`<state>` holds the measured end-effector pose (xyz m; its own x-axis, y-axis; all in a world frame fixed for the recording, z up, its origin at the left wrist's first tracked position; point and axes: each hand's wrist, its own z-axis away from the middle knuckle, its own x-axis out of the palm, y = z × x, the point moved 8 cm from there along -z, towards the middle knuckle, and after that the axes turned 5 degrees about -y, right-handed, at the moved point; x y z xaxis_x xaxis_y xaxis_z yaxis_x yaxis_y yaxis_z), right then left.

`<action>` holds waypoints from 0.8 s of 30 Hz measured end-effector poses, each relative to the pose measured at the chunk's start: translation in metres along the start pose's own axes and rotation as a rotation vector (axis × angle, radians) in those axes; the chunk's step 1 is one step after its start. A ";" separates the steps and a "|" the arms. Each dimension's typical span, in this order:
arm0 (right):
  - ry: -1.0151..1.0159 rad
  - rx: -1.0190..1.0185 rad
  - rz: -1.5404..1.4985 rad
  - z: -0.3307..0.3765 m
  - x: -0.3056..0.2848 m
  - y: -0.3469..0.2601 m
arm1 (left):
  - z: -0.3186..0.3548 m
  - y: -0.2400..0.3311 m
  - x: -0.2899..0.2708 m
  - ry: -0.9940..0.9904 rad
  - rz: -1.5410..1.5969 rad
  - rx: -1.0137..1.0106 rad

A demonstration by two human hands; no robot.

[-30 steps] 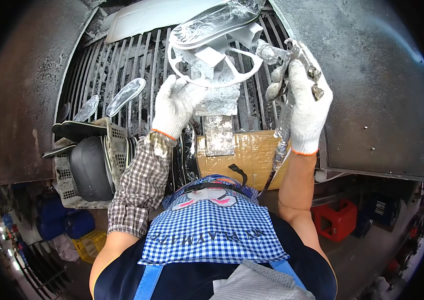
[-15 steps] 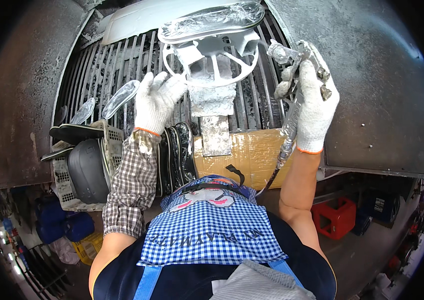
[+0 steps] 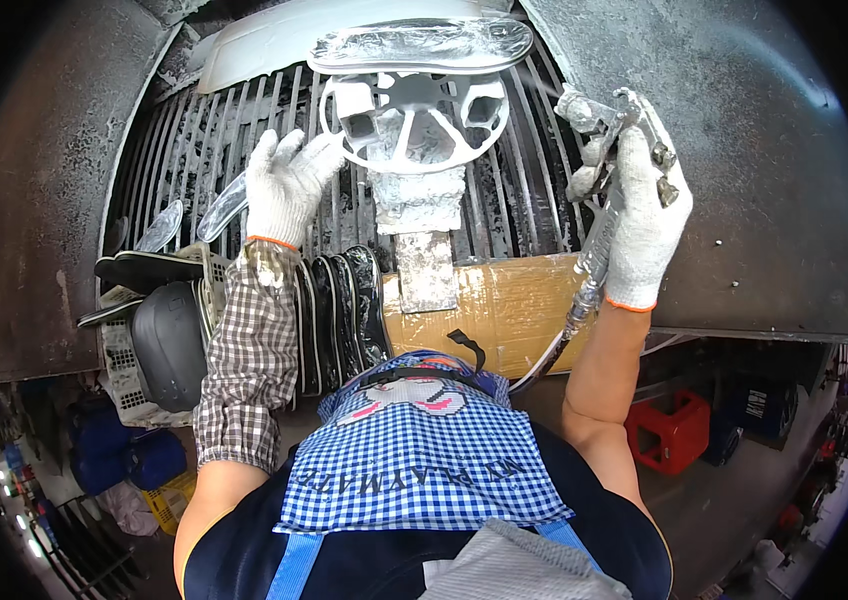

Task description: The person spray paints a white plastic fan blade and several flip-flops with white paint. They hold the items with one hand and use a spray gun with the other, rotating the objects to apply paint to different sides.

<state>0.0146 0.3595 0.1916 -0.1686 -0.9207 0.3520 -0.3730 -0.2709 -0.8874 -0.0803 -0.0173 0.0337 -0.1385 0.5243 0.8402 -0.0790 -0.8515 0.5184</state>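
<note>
Head view: two dark, speckled metal panels, the left panel (image 3: 34, 200) and the right panel (image 3: 744, 200), fill the two sides of the frame. Between them, from the upper left to the centre right, runs a slatted grate (image 3: 536, 205) with pale residue on its bars. Below its centre sits a brown cardboard piece (image 3: 514, 290). At the lower left of the frame is a pale perforated basket (image 3: 124, 372) with dark pieces in it, and just right of the left sleeve stands a row of black, light-edged pieces (image 3: 346, 310).

At top centre is a white spoked wheel (image 3: 405, 140) above a crusted block (image 3: 419, 205); the film-covered oval piece (image 3: 422, 46) being worked on lies across the wheel's far side.

The gloved right hand (image 3: 649, 200), right of centre, has its fingers wrapped around a coated spray gun (image 3: 580, 110). The gloved left hand (image 3: 289, 195) is spread and released beside the wheel's left rim; I cannot tell whether its fingertips touch it. Smaller wrapped ovals (image 3: 161, 226) lie on the slats at left.

The step in hand looks like spraying the oval piece. The next move probably calls for turning the wheel by its rim, with the gun kept clear.
</note>
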 end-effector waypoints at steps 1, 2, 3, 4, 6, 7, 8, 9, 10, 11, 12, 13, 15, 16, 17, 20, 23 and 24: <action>0.017 -0.003 -0.008 0.001 0.000 -0.002 | -0.002 0.001 -0.002 -0.003 -0.009 0.006; 0.033 -0.007 -0.017 0.002 0.000 -0.004 | -0.006 0.004 -0.004 -0.005 -0.018 0.013; 0.032 -0.019 0.007 0.003 -0.001 -0.006 | -0.009 0.007 -0.006 -0.006 -0.027 0.020; 0.031 -0.031 0.031 0.004 -0.003 -0.009 | -0.011 0.009 -0.007 -0.025 -0.032 0.019; 0.043 -0.087 0.143 0.006 -0.005 -0.018 | -0.011 0.005 -0.013 -0.007 -0.043 0.047; 0.058 -0.079 0.137 0.008 -0.003 -0.020 | -0.011 0.003 -0.016 0.003 -0.049 0.060; 0.072 -0.070 0.130 0.012 0.001 -0.023 | -0.009 -0.004 -0.022 0.049 -0.074 0.037; 0.085 -0.059 0.127 0.016 0.005 -0.026 | -0.007 -0.016 -0.027 0.032 -0.103 0.013; 0.045 0.000 0.159 0.022 0.008 -0.023 | -0.001 -0.026 -0.020 0.013 -0.133 -0.014; -0.033 0.052 0.138 0.028 0.017 -0.021 | 0.010 -0.048 -0.023 0.117 -0.161 -0.030; -0.076 0.051 0.111 0.032 0.025 -0.018 | 0.016 -0.066 -0.009 0.065 -0.119 -0.078; -0.125 0.056 0.081 0.036 0.034 -0.014 | 0.023 -0.081 0.000 0.021 -0.077 -0.120; -0.169 0.108 0.100 0.039 0.041 -0.008 | 0.033 -0.103 0.014 0.028 0.009 -0.150; -0.154 0.101 0.070 0.039 0.042 -0.007 | 0.038 -0.107 0.026 -0.021 0.003 -0.169; -0.138 0.094 0.041 0.038 0.042 -0.006 | 0.042 -0.109 0.036 -0.070 -0.003 -0.189; -0.131 0.044 0.118 0.029 0.030 -0.008 | 0.047 -0.106 0.059 -0.179 0.035 -0.228; -0.069 0.042 0.076 0.022 0.023 -0.011 | 0.048 -0.098 0.069 -0.199 0.023 -0.218; -0.092 0.023 0.077 0.020 0.022 -0.013 | 0.039 -0.100 0.049 -0.148 0.027 -0.206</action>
<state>0.0339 0.3372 0.2053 -0.1114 -0.9606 0.2546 -0.3409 -0.2037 -0.9178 -0.0408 0.0934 0.0294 0.0012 0.4838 0.8752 -0.2787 -0.8403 0.4649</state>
